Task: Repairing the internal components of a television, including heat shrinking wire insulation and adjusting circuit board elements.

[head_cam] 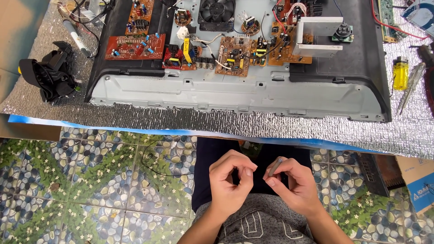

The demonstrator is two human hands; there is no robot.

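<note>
Low in the frame, just above the grey shirt [255,223], the right hand [291,183] pinches a small grey rod-like piece [275,166] between thumb and fingertips, while the left hand [231,178] curls beside it with thumb and forefinger nearly meeting, holding nothing I can make out. Beyond them lies pebble-patterned floor [90,180], then the foil-covered tabletop [271,126] bearing an opened chassis [235,92] with orange circuit boards [233,56] and a fan [217,13]. A yellow lighter [400,74] sits at the right edge.

Orange-brown circuit boards [233,55], silver quilted mat [271,124], yellow lighter [400,74], pebble-patterned floor [90,180]
</note>
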